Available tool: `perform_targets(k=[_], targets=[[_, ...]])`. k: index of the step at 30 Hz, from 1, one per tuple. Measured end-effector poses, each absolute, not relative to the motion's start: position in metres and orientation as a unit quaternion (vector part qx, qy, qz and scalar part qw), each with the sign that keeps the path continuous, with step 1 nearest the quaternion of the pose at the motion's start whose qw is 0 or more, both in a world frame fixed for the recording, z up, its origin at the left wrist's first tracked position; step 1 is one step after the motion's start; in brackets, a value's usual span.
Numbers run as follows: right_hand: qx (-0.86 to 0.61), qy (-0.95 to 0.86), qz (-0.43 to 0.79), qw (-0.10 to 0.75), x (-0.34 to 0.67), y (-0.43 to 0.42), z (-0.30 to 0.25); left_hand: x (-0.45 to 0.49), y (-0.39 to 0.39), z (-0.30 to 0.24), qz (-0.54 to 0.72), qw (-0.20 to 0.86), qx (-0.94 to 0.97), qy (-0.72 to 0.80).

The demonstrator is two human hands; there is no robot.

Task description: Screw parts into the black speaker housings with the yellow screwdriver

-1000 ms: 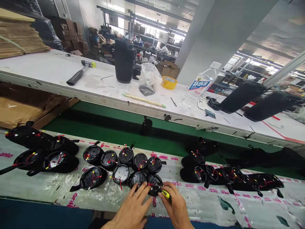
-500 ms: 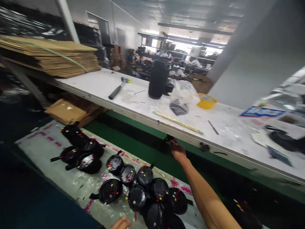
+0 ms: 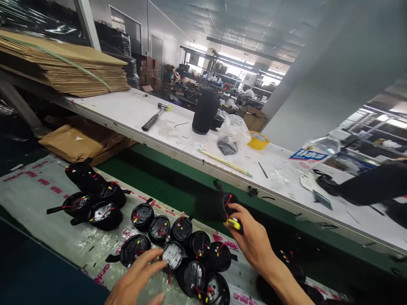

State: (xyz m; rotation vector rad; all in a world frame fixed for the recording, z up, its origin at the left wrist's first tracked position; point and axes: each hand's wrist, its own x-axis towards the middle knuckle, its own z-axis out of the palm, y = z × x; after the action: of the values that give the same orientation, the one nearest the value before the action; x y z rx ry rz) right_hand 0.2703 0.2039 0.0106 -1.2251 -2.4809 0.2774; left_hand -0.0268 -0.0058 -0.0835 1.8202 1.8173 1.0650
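Observation:
My right hand (image 3: 254,237) is closed on a black cylindrical casing (image 3: 219,206), blurred by motion, with red wires at its near end. A small yellow and black tool (image 3: 234,224) also shows in this hand; its kind is hard to make out. My left hand (image 3: 136,277) has its fingers apart and holds nothing, reaching over the lower table beside a black casing with a shiny end (image 3: 172,255). Several similar round black casings (image 3: 194,277) stand around it, with red and yellow wires and some black straps.
The lower table (image 3: 41,207) has a plastic cover with pink print. Behind it, a white bench (image 3: 121,112) bears a hammer (image 3: 155,117), a black cylinder (image 3: 206,111), a plastic bag (image 3: 233,131), a yellow tub (image 3: 258,140) and stacked cardboard (image 3: 79,70). Its edge overhangs a green gap.
My right hand has come back from under the bench edge toward me, now with a black casing in view. My left hand has risen further into view over the casings. The view has shifted.

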Motion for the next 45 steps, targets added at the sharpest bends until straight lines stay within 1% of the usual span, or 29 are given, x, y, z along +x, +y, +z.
perform_targets(k=[1,2,3,5,7,8,9,11,14,16,21,23,26,29,31,33,36,39,42,43,45], targets=[[-0.424,-0.862,0.159,0.227,0.278,0.182,0.028,-0.027,0.006,-0.069,0.399,0.225,0.606,0.65],[-0.437,-0.831,0.231,0.255,0.284,0.161,0.044,-0.027,0.018,-0.055,0.422,0.28,0.57,0.647],[-0.444,-0.796,0.313,0.265,0.287,0.141,0.056,-0.026,0.029,-0.041,0.441,0.346,0.541,0.627],[-0.426,-0.709,0.498,0.259,0.288,0.111,0.068,-0.021,0.046,-0.019,0.456,0.506,0.492,0.542],[-0.381,-0.627,0.629,0.258,0.283,0.092,0.063,-0.01,0.056,-0.007,0.412,0.691,0.438,0.401],[-0.358,-0.596,0.668,0.265,0.281,0.086,0.056,-0.004,0.057,-0.006,0.378,0.767,0.401,0.33],[-0.342,-0.573,0.693,0.274,0.279,0.082,0.047,0.003,0.056,-0.007,0.347,0.819,0.366,0.273],[-0.331,-0.551,0.711,0.286,0.276,0.076,0.031,0.015,0.05,-0.013,0.321,0.865,0.318,0.219],[-0.349,-0.547,0.71,0.273,0.274,0.068,0.017,0.024,0.038,-0.019,0.334,0.865,0.301,0.221],[-0.382,-0.555,0.688,0.27,0.274,0.062,0.015,0.024,0.03,-0.018,0.344,0.868,0.276,0.228],[-0.541,-0.552,0.529,0.35,0.28,0.044,0.008,0.012,0.015,-0.012,0.397,0.836,0.207,0.318],[-0.579,-0.566,0.465,0.359,0.285,0.033,0.002,0.007,0.01,-0.012,0.404,0.811,0.192,0.377],[-0.59,-0.639,0.368,0.328,0.286,0.017,-0.004,0.005,0.004,-0.011,0.403,0.778,0.206,0.436],[-0.569,-0.705,0.314,0.284,0.275,0.01,-0.004,0.007,0.0,-0.005,0.404,0.788,0.24,0.398],[-0.568,-0.712,0.297,0.287,0.266,0.012,-0.001,0.01,0.0,0.0,0.403,0.801,0.253,0.364],[-0.564,-0.711,0.292,0.303,0.259,0.015,0.0,0.011,0.0,0.004,0.399,0.804,0.26,0.357],[-0.529,-0.707,0.318,0.344,0.251,0.018,0.0,0.014,0.001,0.005,0.393,0.794,0.286,0.365],[-0.531,-0.665,0.36,0.382,0.24,0.019,-0.008,0.02,0.002,0.0,0.404,0.731,0.356,0.418],[-0.567,-0.571,0.457,0.38,0.226,0.022,-0.025,0.024,-0.001,-0.008,0.402,0.651,0.405,0.501],[-0.571,-0.532,0.493,0.384,0.222,0.024,-0.032,0.024,-0.002,-0.01,0.391,0.652,0.401,0.512],[-0.561,-0.453,0.558,0.411,0.217,0.025,-0.046,0.019,-0.004,-0.017,0.367,0.691,0.37,0.501]])
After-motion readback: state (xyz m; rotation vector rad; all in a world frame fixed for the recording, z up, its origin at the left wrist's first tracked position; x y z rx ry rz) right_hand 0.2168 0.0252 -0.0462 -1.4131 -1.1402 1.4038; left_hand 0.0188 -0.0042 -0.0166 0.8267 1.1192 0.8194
